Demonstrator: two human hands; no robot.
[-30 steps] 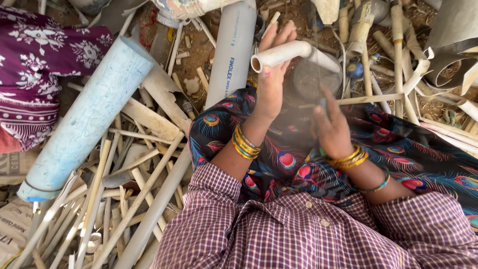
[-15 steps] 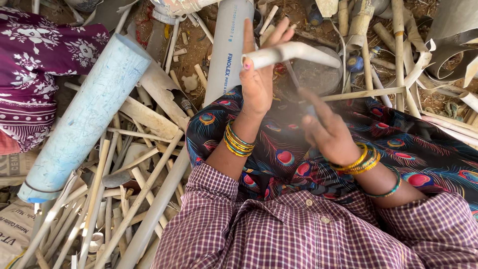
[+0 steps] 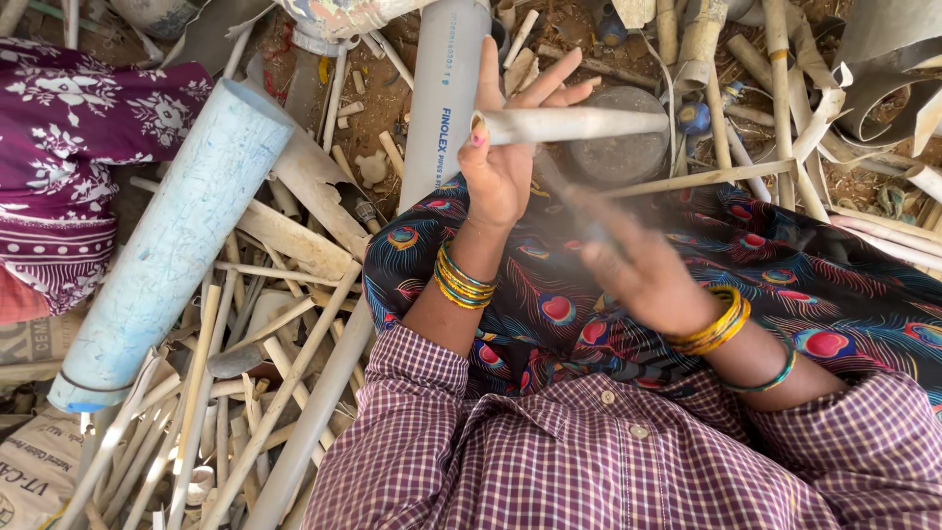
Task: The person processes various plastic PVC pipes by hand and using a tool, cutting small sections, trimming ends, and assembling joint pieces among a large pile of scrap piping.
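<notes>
Plastic offcuts cover the ground. At far left, a corner of a printed grey sack shows at the bottom edge, and a pale blue pipe slants above it across thin strips. A tall grey pipe carries a line of blue print along its length. The left hand pinches a short grey pipe piece level above the lap, thumb closed, fingers spread, apparently steadying it. The right hand is motion-blurred; I cannot tell its grip.
</notes>
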